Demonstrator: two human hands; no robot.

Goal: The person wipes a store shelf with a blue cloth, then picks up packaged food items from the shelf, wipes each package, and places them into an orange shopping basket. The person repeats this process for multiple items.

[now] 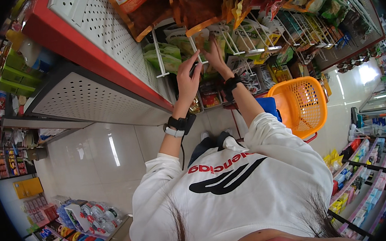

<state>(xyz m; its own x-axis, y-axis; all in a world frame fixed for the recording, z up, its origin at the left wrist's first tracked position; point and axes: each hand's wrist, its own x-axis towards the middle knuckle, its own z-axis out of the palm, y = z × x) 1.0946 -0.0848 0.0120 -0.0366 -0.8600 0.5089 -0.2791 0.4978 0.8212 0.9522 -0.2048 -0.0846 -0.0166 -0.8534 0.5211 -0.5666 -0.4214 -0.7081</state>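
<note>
Both my hands reach toward hanging food packets on a pegboard store rack. My left hand [188, 78] is beside the end of a white metal display hook [193, 47], thumb and fingers apart. Whether its fingertips touch the hook is unclear. My right hand [215, 55] is stretched out with its fingers against or just before a pale food packet [202, 37]; the contact is partly hidden. Green packets [165, 56] hang left of the hands. Larger orange-brown food pouches [201, 9] hang above them. Each wrist wears a black band, and the left one also a watch [174, 132].
An orange plastic basket [301, 108] stands to my right, with a blue item [268, 107] at its near side. The red-edged white pegboard panel [104, 35] borders the rack at left. More hooks [284, 31] project at right. Boxed goods [210, 98] sit below.
</note>
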